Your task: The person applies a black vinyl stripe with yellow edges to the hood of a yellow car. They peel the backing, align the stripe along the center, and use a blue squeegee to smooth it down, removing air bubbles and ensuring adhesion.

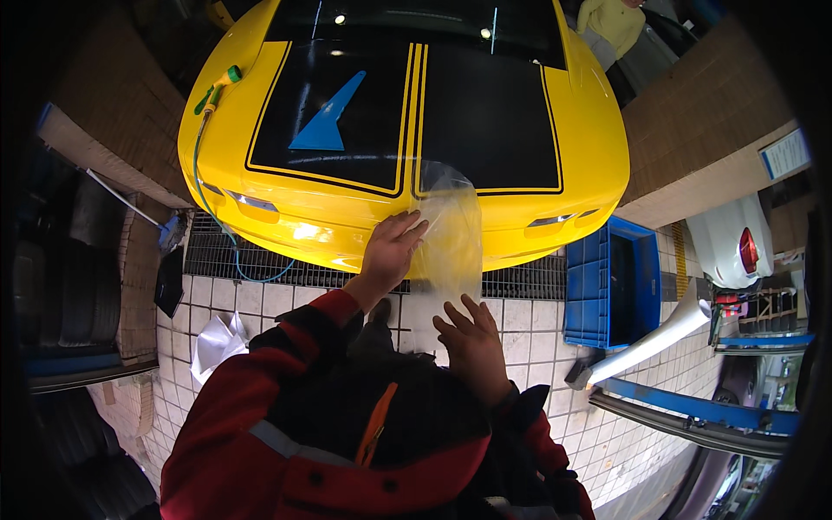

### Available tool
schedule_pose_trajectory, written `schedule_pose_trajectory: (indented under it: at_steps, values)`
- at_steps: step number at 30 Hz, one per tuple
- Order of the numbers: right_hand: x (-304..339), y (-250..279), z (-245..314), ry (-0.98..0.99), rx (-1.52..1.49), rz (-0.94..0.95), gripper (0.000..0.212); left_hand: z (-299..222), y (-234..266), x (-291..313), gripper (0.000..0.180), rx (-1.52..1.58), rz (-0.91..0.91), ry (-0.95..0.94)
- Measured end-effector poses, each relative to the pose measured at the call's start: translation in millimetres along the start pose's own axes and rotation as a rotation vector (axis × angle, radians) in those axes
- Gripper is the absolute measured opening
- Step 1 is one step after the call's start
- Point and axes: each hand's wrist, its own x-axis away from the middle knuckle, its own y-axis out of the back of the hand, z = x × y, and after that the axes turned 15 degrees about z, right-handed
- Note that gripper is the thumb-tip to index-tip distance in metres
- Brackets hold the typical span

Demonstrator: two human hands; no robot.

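Observation:
A strip of clear plastic film point(452, 227) lies over the front edge of a yellow car's hood point(579, 156) and hangs down past the bumper. My left hand point(390, 253) is at the film's left edge, its fingers stretched out toward the sheet and its thumb hidden. Beside the film's lower end is my right hand point(477, 347), fingers spread; whether they touch the film I cannot tell. On the hood's black stripe panel rests a blue squeegee point(322, 128) with a pointed handle.
A green and yellow spray gun point(227, 78) with a hose lies on the car's left side. Blue crate point(592, 290) and white roll point(654, 341) stand to the right. Crumpled white sheeting point(218, 345) is on the tiled floor at left, near a floor grate point(227, 253). Another person point(614, 24) is far right.

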Motion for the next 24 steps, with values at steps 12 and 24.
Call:
schedule_pose_trajectory:
  at_steps: [12,24]
  values:
    - [29,-19,-3,0.001,-0.171,0.046,0.033,-18,-6,36,0.044,-0.019,0.044,0.007]
    - [42,-33,-14,0.068,-0.275,0.202,0.026,-28,-13,69,0.044,-0.023,0.145,0.058]
